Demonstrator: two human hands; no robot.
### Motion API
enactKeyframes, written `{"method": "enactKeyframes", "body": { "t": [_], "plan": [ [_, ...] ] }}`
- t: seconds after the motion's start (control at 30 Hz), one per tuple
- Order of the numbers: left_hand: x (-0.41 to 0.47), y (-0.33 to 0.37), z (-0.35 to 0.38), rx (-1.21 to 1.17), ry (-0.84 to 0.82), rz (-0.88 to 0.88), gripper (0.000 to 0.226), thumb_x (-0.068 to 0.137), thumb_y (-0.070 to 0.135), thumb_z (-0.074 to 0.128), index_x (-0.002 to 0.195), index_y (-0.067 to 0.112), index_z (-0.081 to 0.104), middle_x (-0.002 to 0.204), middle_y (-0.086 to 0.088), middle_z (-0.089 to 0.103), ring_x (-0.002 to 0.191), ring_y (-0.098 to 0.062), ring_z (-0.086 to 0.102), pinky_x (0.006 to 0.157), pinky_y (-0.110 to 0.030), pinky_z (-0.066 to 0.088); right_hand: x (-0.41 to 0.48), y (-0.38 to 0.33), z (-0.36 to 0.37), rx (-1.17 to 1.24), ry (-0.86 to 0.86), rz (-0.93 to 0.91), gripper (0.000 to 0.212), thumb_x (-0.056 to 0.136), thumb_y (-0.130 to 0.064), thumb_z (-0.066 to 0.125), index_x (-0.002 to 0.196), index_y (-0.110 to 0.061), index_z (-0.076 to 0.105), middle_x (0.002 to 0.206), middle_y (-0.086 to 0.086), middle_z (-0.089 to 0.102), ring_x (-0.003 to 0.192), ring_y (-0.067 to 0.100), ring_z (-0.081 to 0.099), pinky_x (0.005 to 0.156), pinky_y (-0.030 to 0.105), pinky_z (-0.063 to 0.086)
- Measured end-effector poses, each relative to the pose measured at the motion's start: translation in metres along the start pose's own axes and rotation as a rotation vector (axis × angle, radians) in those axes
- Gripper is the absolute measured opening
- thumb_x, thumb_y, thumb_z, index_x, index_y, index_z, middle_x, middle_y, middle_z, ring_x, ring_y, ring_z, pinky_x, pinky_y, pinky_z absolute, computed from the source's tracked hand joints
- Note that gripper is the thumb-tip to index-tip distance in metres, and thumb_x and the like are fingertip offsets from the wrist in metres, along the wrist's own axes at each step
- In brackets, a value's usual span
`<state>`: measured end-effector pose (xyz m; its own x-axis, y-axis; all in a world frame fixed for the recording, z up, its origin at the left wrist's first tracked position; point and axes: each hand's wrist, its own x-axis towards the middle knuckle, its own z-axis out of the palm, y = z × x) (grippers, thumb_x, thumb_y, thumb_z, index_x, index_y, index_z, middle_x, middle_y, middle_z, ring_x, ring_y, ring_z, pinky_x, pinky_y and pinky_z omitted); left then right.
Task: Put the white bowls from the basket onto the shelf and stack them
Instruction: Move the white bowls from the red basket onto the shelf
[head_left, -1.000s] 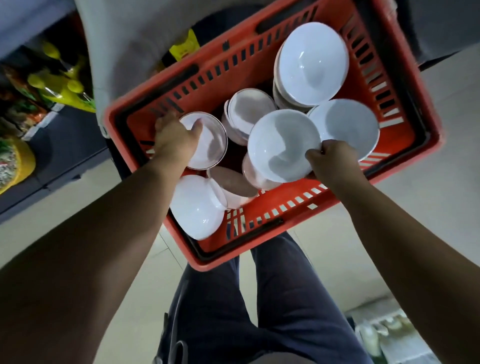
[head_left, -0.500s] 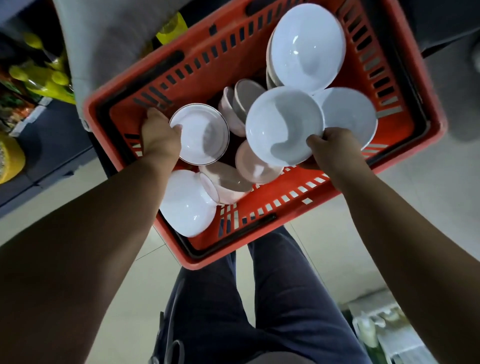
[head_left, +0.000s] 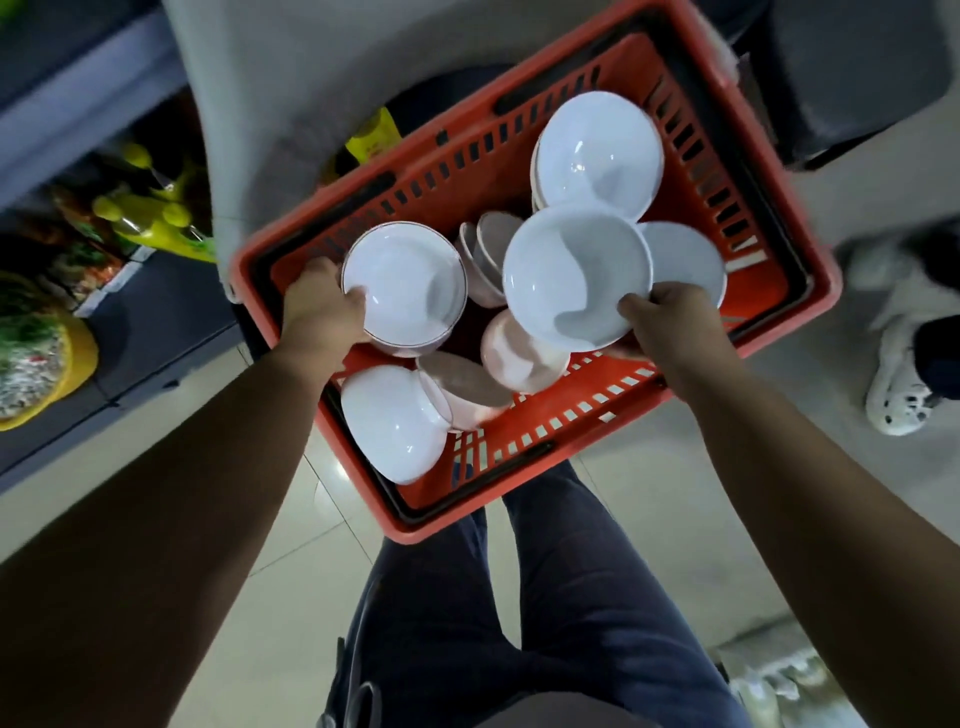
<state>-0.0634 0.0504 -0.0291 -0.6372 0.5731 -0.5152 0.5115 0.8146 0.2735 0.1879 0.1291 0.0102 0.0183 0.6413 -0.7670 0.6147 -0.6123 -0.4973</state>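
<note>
Left hand (head_left: 322, 317) is gripping the rim of a white bowl (head_left: 404, 285) at frame centre-left, over the red basket (head_left: 524, 457). Right hand (head_left: 670, 322) is pinching a second bowl (head_left: 574, 273), centre-right. More bowls are lying loose inside the basket, some tilted.

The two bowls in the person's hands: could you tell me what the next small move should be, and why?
Probably lift both bowls clear of the red basket and carry them toward the shelf. The left hand grips a white bowl by its rim and the right hand grips a larger white bowl; both already sit above the bowls that remain in the basket.
</note>
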Motion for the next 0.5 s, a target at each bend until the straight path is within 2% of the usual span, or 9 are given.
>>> {"method": "enactKeyframes", "body": {
  "t": [0.07, 0.13, 0.2, 0.23, 0.3, 0.33, 0.43, 0.5],
  "plan": [
    [-0.01, -0.003, -0.017, -0.21, -0.033, -0.023, 0.037, 0.09, 0.013, 0.052, 0.125, 0.002, 0.05, 0.125, -0.018, 0.056, 0.116, -0.035, 0.053, 0.094, -0.037, 0.046, -0.014, -0.012, -0.006, 0.016, 0.012, -0.057, 0.016, 0.09, -0.009, 0.047, 0.081, -0.003, 0.059, 0.07, 0.012, 0.063, 0.064, 0.025, 0.067, 0.065, 0.033, 0.06],
    [-0.026, -0.003, -0.038, -0.496, -0.084, -0.078, 0.035, 0.089, 0.006, 0.051, 0.124, 0.003, 0.051, 0.121, -0.015, 0.055, 0.108, -0.032, 0.057, 0.077, -0.04, 0.057, -0.027, -0.026, -0.012, 0.021, 0.041, -0.117, 0.02, 0.088, -0.011, 0.048, 0.071, -0.005, 0.057, 0.068, 0.015, 0.063, 0.062, 0.026, 0.065, 0.054, 0.027, 0.056],
    [-0.048, -0.002, -0.067, -0.711, -0.068, -0.098, 0.035, 0.09, 0.001, 0.049, 0.126, 0.003, 0.048, 0.118, -0.009, 0.052, 0.104, -0.027, 0.054, 0.058, -0.028, 0.058, -0.045, -0.048, -0.013, 0.042, 0.065, -0.206, 0.024, 0.083, -0.016, 0.052, 0.075, 0.007, 0.056, 0.08, 0.029, 0.064, 0.076, 0.039, 0.066, 0.064, 0.04, 0.058],
    [-0.059, -0.003, -0.082, -0.789, -0.044, -0.086, 0.037, 0.091, 0.0, 0.048, 0.127, 0.004, 0.044, 0.117, -0.007, 0.05, 0.103, -0.024, 0.053, 0.053, -0.024, 0.057, -0.054, -0.06, -0.013, 0.079, 0.061, -0.24, 0.029, 0.082, -0.015, 0.053, 0.081, 0.014, 0.055, 0.087, 0.033, 0.063, 0.08, 0.042, 0.065, 0.066, 0.045, 0.058],
    [-0.076, -0.007, -0.109, -0.888, 0.01, -0.064, 0.039, 0.092, 0.0, 0.046, 0.129, 0.005, 0.038, 0.122, -0.007, 0.046, 0.104, -0.023, 0.052, 0.053, -0.023, 0.057, -0.077, -0.084, -0.013, 0.16, 0.022, -0.325, 0.022, 0.085, -0.006, 0.051, 0.084, 0.016, 0.055, 0.081, 0.022, 0.061, 0.077, 0.031, 0.064, 0.058, 0.035, 0.06],
    [-0.084, -0.011, -0.126, -0.924, 0.049, -0.053, 0.038, 0.092, 0.0, 0.045, 0.129, 0.006, 0.036, 0.126, -0.009, 0.044, 0.105, -0.024, 0.052, 0.055, -0.025, 0.056, -0.089, -0.096, -0.011, 0.163, 0.009, -0.378, 0.015, 0.086, -0.004, 0.05, 0.08, 0.007, 0.057, 0.077, 0.013, 0.06, 0.078, 0.029, 0.063, 0.058, 0.034, 0.06],
    [-0.111, -0.027, -0.178, -1.091, 0.135, -0.003, 0.033, 0.093, -0.002, 0.044, 0.124, 0.007, 0.037, 0.127, -0.009, 0.046, 0.107, -0.028, 0.052, 0.054, -0.024, 0.057, -0.133, -0.131, -0.001, 0.111, 0.007, -0.506, 0.018, 0.077, -0.022, 0.054, 0.063, -0.011, 0.055, 0.078, 0.012, 0.061, 0.091, 0.041, 0.063, 0.079, 0.055, 0.054],
    [-0.129, -0.041, -0.211, -1.207, 0.177, 0.055, 0.022, 0.093, -0.003, 0.042, 0.112, 0.009, 0.041, 0.113, -0.004, 0.052, 0.106, -0.028, 0.052, 0.053, -0.024, 0.056, -0.163, -0.151, 0.01, 0.11, 0.002, -0.581, 0.029, 0.066, -0.034, 0.049, 0.063, -0.005, 0.051, 0.082, 0.02, 0.062, 0.095, 0.045, 0.06, 0.083, 0.06, 0.05]
  ]
}}
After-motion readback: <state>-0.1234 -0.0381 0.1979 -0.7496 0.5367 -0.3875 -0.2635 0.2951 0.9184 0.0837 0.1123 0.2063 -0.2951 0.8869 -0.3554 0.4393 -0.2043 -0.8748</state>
